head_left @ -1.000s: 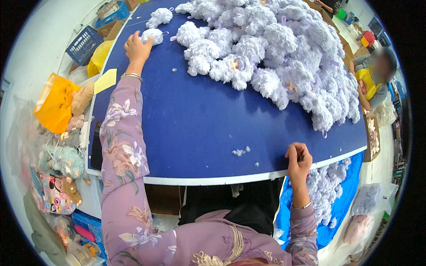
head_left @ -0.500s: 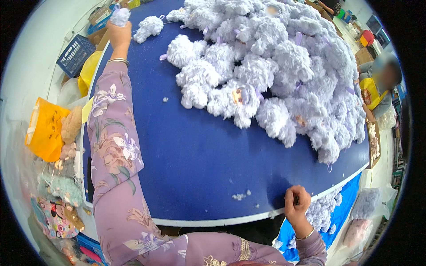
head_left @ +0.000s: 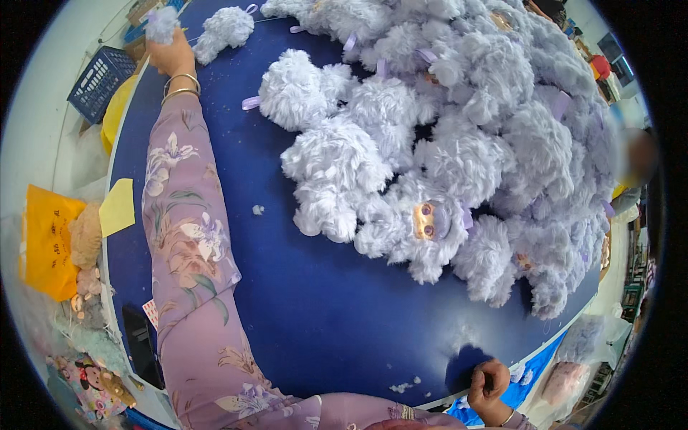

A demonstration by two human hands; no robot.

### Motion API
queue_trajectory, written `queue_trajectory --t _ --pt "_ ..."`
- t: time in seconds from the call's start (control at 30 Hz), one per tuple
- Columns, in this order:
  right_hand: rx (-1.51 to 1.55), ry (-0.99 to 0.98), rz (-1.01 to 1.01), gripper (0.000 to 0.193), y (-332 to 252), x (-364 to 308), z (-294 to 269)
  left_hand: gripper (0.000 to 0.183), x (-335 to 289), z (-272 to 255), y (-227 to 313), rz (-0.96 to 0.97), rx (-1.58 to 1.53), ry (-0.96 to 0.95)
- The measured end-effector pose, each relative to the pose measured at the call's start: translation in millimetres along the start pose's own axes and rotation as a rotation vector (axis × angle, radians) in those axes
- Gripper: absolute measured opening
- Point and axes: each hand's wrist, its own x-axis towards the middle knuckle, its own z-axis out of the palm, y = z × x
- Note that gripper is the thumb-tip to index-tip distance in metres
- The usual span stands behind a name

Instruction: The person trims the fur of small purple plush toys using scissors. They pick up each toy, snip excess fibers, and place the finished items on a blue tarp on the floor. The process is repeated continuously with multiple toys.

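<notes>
My left hand (head_left: 170, 56) reaches to the far left end of the blue table (head_left: 287, 308), closed around a small fluffy pale-lilac plush toy (head_left: 163, 26). Just right of it lies another plush toy (head_left: 223, 34) with a ribbon loop. A big heap of the same plush toys (head_left: 466, 154) covers the middle and right of the table. One toy (head_left: 424, 222) at its near side shows a small face with big eyes. Down at the near right edge, my right hand (head_left: 490, 383) has its fingers curled in, with nothing visible in them.
A blue crate (head_left: 101, 84), an orange bag (head_left: 51, 240) and other soft toys stand beyond the left edge. On the table's left side lie a yellow paper (head_left: 117, 208) and a dark flat object (head_left: 140, 345). Fluff tufts (head_left: 405, 385) dot the near part. Someone (head_left: 634, 161) is at the far right.
The whole view has shifted and come nearer the table, so the heap looks larger and lower. My left hand still holds the plush toy; my right hand remains curled by the near edge.
</notes>
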Motion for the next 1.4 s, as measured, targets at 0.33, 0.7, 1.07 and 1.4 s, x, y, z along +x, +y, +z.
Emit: queue_trajectory --t 0.33,0.7,1.07,1.4 --pt "-0.069 -0.016 -0.065 0.006 -3 13 -3 0.054 -35 41 -1 0.329 -0.203 -0.969" --pt "0.054 0.045 -0.095 0.007 -13 19 2 0.047 -134 -69 96 0.266 -0.314 -1.107" --pt "0.057 0.168 -0.17 0.01 -13 14 13 0.056 -231 -226 155 0.168 -0.097 -0.691" --pt "0.102 0.295 -0.215 0.012 -7 17 32 0.048 -251 -270 163 0.273 -0.28 -0.595"
